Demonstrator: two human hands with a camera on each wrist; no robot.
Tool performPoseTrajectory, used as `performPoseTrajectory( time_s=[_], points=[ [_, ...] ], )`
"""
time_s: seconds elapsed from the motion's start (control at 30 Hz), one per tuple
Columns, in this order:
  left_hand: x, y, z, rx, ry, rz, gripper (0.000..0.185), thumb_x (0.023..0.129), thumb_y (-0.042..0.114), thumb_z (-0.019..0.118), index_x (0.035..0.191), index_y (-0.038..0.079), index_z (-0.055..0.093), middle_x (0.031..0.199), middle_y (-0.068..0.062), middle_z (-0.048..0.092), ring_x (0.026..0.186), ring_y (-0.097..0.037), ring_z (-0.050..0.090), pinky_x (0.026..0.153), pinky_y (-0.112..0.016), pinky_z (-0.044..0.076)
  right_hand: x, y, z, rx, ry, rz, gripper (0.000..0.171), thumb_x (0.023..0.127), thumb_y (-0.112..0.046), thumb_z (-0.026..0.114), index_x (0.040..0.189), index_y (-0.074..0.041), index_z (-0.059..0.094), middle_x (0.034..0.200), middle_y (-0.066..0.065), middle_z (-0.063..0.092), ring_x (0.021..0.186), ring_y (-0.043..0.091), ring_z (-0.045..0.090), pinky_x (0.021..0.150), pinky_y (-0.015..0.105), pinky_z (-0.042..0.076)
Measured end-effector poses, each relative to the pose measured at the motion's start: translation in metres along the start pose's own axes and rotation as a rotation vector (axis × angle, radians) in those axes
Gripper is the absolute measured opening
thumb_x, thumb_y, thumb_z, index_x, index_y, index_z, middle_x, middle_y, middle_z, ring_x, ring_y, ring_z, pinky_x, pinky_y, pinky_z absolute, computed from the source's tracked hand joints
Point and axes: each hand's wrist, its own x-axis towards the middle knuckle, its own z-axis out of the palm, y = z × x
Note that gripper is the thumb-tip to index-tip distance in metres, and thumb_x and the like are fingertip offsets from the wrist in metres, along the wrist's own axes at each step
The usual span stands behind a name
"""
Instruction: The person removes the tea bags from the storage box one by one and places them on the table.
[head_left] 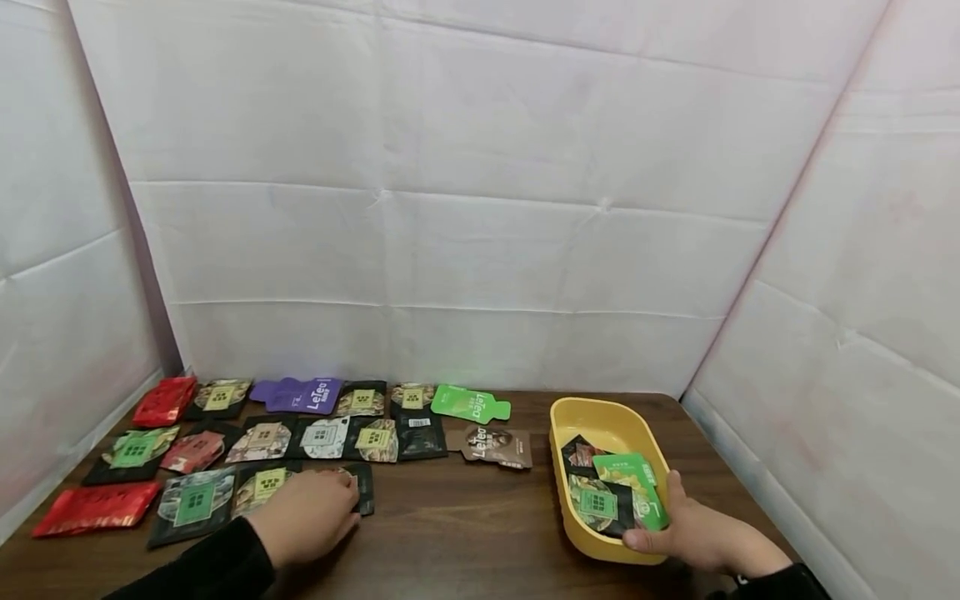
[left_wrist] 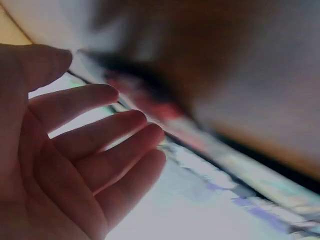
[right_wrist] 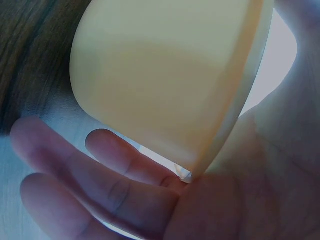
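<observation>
The left hand [head_left: 311, 512] lies flat, fingers straight and spread, on a dark packet [head_left: 358, 486] at the near end of the packet rows on the worktop [head_left: 465, 525]. In the left wrist view its fingers [left_wrist: 95, 125] are straight and slightly apart, holding nothing.

The right hand [head_left: 693, 533] holds the near right corner of the yellow tray [head_left: 592, 415], thumb over the rim and against a green packet [head_left: 637, 487] inside; the right wrist view shows its fingers [right_wrist: 125, 170] under the tray's base. The tray sits on the right part of the worktop and holds several packets, green and dark.

To the left lie three rows of flat packets: red ones [head_left: 165, 400] at the far left, a purple one [head_left: 300, 393] in the back row, a green one [head_left: 468, 405] and a brown one [head_left: 495, 446] nearest the tray. White padded walls [head_left: 480, 208] surround the worktop.
</observation>
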Motion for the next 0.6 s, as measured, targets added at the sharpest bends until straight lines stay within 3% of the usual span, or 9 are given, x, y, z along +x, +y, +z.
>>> performPoseTrajectory(
  time_s=[0.1, 0.2, 0.27, 0.33, 0.4, 0.47, 0.6],
  points=[
    [0.016, 0.018, -0.008, 0.053, 0.141, 0.085, 0.045, 0.094, 0.033, 0.068, 0.130, 0.007, 0.064, 0.132, -0.019, 0.057, 0.123, -0.035, 0.053, 0.101, -0.052, 0.042, 0.001, -0.001, 0.000, 0.000, 0.002, 0.008, 0.134, 0.086, -0.057, 0.072, 0.139, 0.022, -0.022, 0.140, 0.056, 0.008, 0.134, 0.062, 0.020, 0.103, 0.068, 0.026],
    [0.047, 0.048, -0.018, 0.119, 0.309, 0.205, 0.076, 0.094, 0.047, 0.063, 0.155, 0.011, 0.035, 0.161, -0.022, 0.017, 0.146, -0.041, 0.016, 0.115, -0.055, 0.018, 0.001, -0.001, -0.002, -0.005, 0.007, 0.019, 0.135, 0.084, -0.058, 0.072, 0.139, 0.022, -0.021, 0.141, 0.055, 0.007, 0.134, 0.062, 0.019, 0.104, 0.068, 0.025],
    [0.073, 0.072, -0.025, 0.168, 0.406, 0.270, 0.090, 0.093, 0.058, 0.058, 0.160, 0.013, 0.018, 0.163, -0.021, -0.002, 0.148, -0.040, 0.000, 0.116, -0.054, 0.008, 0.001, -0.002, -0.003, -0.002, 0.008, 0.026, 0.136, 0.084, -0.058, 0.073, 0.140, 0.022, -0.021, 0.141, 0.055, 0.007, 0.134, 0.062, 0.019, 0.104, 0.068, 0.025],
    [0.101, 0.099, -0.033, 0.173, 0.430, 0.296, 0.098, 0.092, 0.066, 0.052, 0.161, 0.012, 0.007, 0.163, -0.018, -0.012, 0.148, -0.037, -0.007, 0.116, -0.053, 0.002, 0.001, -0.003, -0.003, 0.006, 0.010, 0.031, 0.136, 0.083, -0.058, 0.073, 0.140, 0.022, -0.021, 0.141, 0.055, 0.008, 0.135, 0.061, 0.020, 0.104, 0.068, 0.025],
    [0.129, 0.126, -0.039, 0.134, 0.399, 0.304, 0.102, 0.092, 0.069, 0.050, 0.160, 0.011, 0.002, 0.163, -0.015, -0.012, 0.149, -0.034, -0.007, 0.117, -0.050, 0.001, 0.001, -0.004, -0.004, 0.015, 0.011, 0.035, 0.136, 0.083, -0.058, 0.073, 0.140, 0.022, -0.021, 0.141, 0.055, 0.009, 0.135, 0.061, 0.021, 0.104, 0.068, 0.025],
    [0.154, 0.152, -0.043, 0.086, 0.315, 0.300, 0.101, 0.091, 0.067, 0.051, 0.161, 0.012, 0.003, 0.165, -0.009, -0.004, 0.150, -0.026, -0.001, 0.118, -0.046, 0.003, 0.000, -0.005, -0.004, 0.025, 0.009, 0.039, 0.136, 0.083, -0.059, 0.073, 0.141, 0.022, -0.020, 0.141, 0.055, 0.010, 0.134, 0.061, 0.021, 0.104, 0.068, 0.026],
    [0.192, 0.199, -0.040, 0.040, 0.095, 0.280, 0.086, 0.093, 0.060, 0.059, 0.159, 0.017, 0.025, 0.156, 0.004, 0.037, 0.142, -0.010, 0.031, 0.118, -0.040, 0.015, -0.004, -0.003, -0.001, 0.055, 0.002, 0.034, 0.135, 0.084, -0.058, 0.072, 0.140, 0.022, -0.021, 0.141, 0.055, 0.008, 0.135, 0.062, 0.018, 0.104, 0.068, 0.025]
  ],
)
